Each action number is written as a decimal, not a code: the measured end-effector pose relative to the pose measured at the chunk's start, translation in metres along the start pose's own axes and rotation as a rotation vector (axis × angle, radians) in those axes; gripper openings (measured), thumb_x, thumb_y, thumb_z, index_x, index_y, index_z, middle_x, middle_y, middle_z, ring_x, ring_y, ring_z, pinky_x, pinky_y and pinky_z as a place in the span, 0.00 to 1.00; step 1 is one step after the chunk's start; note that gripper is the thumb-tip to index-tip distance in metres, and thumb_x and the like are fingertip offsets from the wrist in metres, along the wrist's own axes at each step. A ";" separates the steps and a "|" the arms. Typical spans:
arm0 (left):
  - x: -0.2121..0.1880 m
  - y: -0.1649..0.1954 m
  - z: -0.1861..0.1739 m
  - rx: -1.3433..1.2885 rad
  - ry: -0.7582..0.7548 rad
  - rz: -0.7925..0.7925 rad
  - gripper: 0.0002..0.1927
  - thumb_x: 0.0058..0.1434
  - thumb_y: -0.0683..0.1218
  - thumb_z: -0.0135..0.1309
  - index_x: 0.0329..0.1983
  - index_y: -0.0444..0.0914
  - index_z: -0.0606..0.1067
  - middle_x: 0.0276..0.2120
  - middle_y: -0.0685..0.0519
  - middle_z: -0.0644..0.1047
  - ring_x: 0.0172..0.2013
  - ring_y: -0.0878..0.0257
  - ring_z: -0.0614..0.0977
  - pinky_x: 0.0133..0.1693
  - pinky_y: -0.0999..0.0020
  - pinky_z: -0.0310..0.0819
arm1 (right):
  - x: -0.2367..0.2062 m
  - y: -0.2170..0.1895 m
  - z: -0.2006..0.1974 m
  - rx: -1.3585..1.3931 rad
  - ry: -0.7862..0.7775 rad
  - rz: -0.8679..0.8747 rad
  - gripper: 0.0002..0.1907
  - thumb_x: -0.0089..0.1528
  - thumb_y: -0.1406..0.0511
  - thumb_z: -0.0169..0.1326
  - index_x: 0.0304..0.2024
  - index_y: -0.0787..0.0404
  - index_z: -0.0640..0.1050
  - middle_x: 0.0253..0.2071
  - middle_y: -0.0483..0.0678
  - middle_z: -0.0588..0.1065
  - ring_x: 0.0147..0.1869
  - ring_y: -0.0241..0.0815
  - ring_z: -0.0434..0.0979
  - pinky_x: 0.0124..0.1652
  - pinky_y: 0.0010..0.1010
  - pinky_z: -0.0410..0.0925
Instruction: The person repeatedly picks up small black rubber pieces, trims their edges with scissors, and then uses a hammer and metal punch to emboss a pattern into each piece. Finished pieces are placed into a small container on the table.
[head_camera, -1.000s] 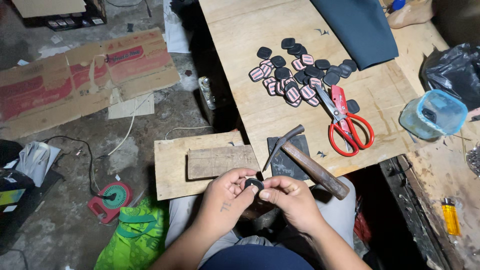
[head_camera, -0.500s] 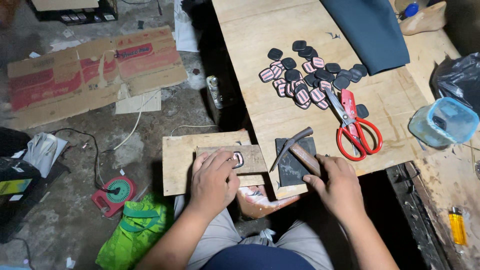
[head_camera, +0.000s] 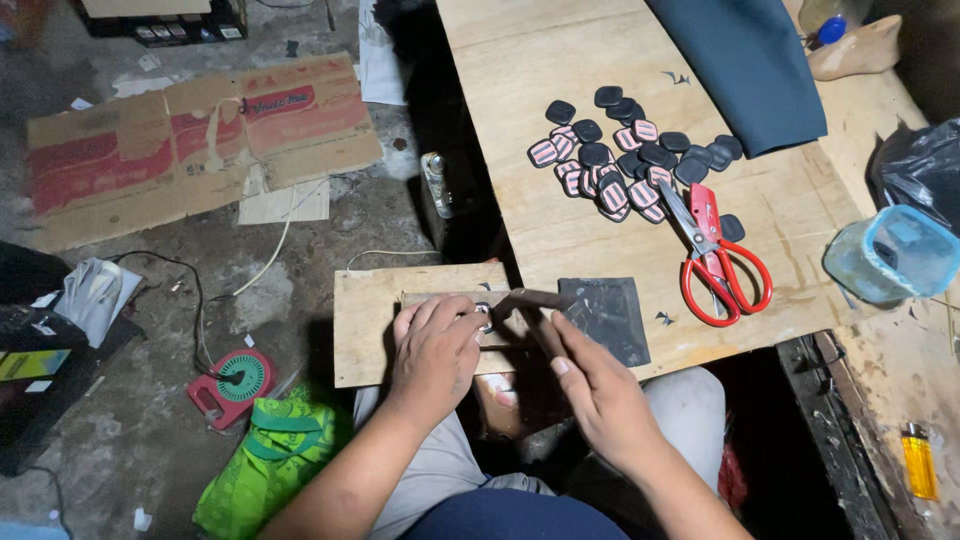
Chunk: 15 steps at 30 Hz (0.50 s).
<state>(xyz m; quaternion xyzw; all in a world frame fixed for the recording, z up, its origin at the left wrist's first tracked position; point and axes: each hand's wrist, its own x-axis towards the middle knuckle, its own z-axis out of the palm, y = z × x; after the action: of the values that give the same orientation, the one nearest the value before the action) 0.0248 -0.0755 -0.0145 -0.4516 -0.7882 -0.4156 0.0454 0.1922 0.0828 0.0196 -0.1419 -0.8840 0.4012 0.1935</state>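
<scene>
The left hand (head_camera: 435, 345) presses a small patch (head_camera: 484, 318) flat on a wood block (head_camera: 425, 300), fingers closed on it. The right hand (head_camera: 600, 395) is clamped on a hammer (head_camera: 530, 298). A flat brown and red cardboard box (head_camera: 190, 140) lies on the floor

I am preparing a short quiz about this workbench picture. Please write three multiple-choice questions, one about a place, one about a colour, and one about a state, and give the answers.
1. Where do the scissors lie?
A. on the floor by the cardboard
B. on the wooden board, right of the pile of small dark pieces
C. inside the plastic tub

2. What colour are the scissor handles?
A. red
B. green
C. yellow

3. What is the left hand doing?
A. hanging free above the floor
B. holding the lighter
C. pressing a small piece on the wood block

Answers:
1 B: the scissors rest on the wooden board beside the small dark pieces.
2 A: both handle loops are red.
3 C: the left hand lies on the wood block with its fingers over a small piece, while the right hand holds a hammer.
</scene>
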 end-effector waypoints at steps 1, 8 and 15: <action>0.001 -0.002 0.001 -0.014 0.005 -0.032 0.14 0.56 0.41 0.56 0.47 0.40 0.76 0.47 0.51 0.77 0.55 0.53 0.76 0.59 0.53 0.60 | -0.001 -0.001 0.004 -0.026 -0.015 0.031 0.24 0.67 0.66 0.52 0.65 0.65 0.70 0.51 0.59 0.76 0.53 0.56 0.79 0.50 0.37 0.70; -0.001 -0.007 0.003 -0.072 -0.017 -0.134 0.24 0.52 0.41 0.57 0.53 0.40 0.66 0.46 0.50 0.77 0.52 0.50 0.76 0.59 0.52 0.58 | 0.001 -0.004 0.015 -0.299 -0.108 0.014 0.27 0.63 0.63 0.56 0.65 0.56 0.71 0.33 0.55 0.72 0.32 0.56 0.75 0.32 0.43 0.69; 0.002 -0.007 0.007 -0.066 0.000 -0.194 0.23 0.54 0.42 0.59 0.53 0.41 0.67 0.46 0.53 0.77 0.52 0.52 0.76 0.59 0.52 0.58 | 0.004 -0.004 0.012 -0.237 -0.051 -0.020 0.25 0.65 0.63 0.55 0.65 0.53 0.70 0.33 0.53 0.72 0.34 0.56 0.76 0.34 0.43 0.70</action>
<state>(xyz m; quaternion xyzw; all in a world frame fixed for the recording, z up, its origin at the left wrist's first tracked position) 0.0212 -0.0710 -0.0225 -0.3742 -0.8142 -0.4438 -0.0097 0.1834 0.0742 0.0161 -0.1448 -0.9312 0.2954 0.1569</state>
